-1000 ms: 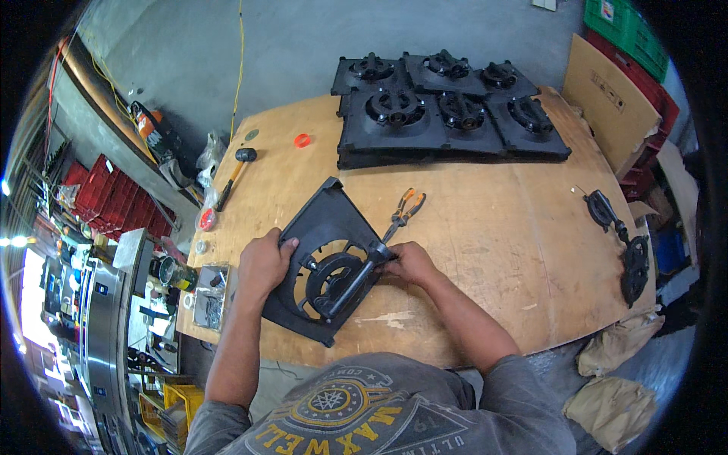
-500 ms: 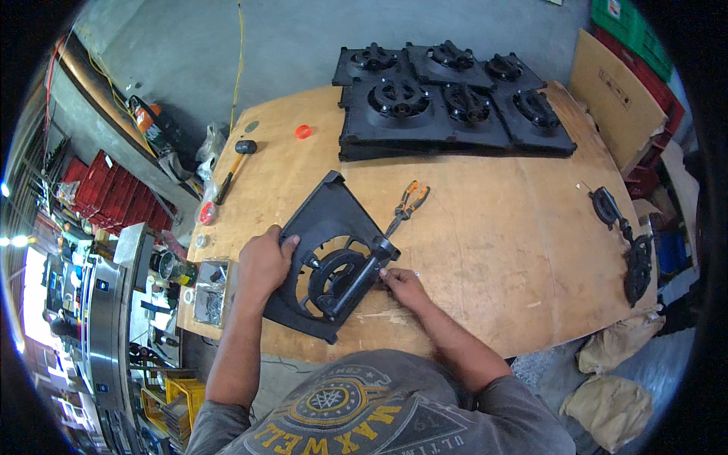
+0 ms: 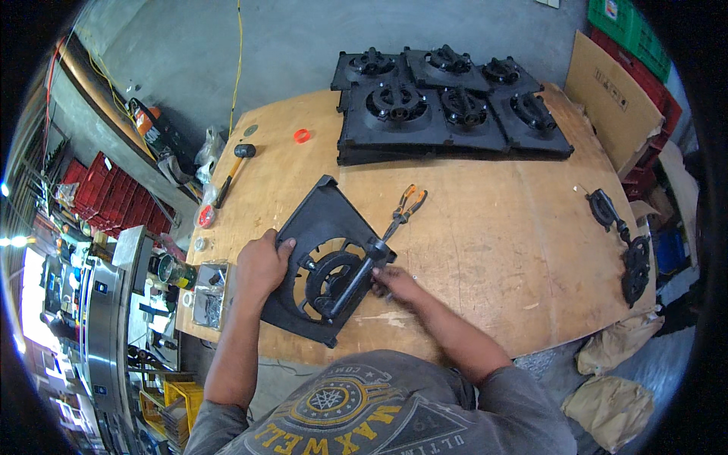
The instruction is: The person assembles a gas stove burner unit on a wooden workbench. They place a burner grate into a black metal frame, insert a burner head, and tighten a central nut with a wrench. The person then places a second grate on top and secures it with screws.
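A square black cast-metal stove plate (image 3: 317, 214) stands tilted on the wooden table in front of me, with a large round opening in it. A black ring burner (image 3: 317, 284) with a thick tube sits at that opening. My left hand (image 3: 262, 265) grips the plate's left edge, thumb on the near face. Close by the right edge and the burner tube is my right hand (image 3: 396, 285), its fingers pinched together; what they hold, if anything, is too small to name. Orange-handled pliers (image 3: 408, 205) lie just beyond the plate's right corner.
Several black stove plates with burners (image 3: 455, 125) are stacked at the back. A mallet (image 3: 238, 167), a red-orange ring (image 3: 302, 136) and a box of small parts (image 3: 210, 303) lie leftward. Loose burners (image 3: 635, 269) rest at the right edge, near a cardboard sheet (image 3: 610, 98).
My right hand has shifted slightly left along the plate's edge, with its fingers curled closer to the burner tube. My left hand keeps its hold on the plate.
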